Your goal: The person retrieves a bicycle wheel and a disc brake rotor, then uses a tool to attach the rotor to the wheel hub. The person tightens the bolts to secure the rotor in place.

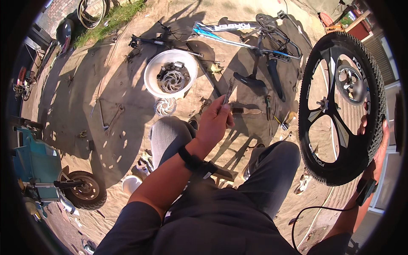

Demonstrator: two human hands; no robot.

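My left hand (pixel 213 125) is closed around the handle of a metal wrench (pixel 230 90), whose jaw end points up and away from me. On the right, my right hand (pixel 377 159) grips the outer edge of a bicycle wheel (pixel 335 121), with the thumb on the knobby tyre and fingertips showing through a gap between the spokes. This wheel has three wide black spokes and stands upright, turned partly toward me. A sprocket (pixel 350 85) shows at its far side, partly behind the rim. Beyond the wrench lies a wooden-handled brush (pixel 246 111).
A white bucket (pixel 149 80) holds a brake disc and metal parts; another disc (pixel 165 107) lies beside it. Farther off rest a blue-and-white bicycle frame (pixel 229 39) and a black fork (pixel 148 41). More wrenches (pixel 115 115) lie left; a teal vehicle (pixel 38 161) stands at far left.
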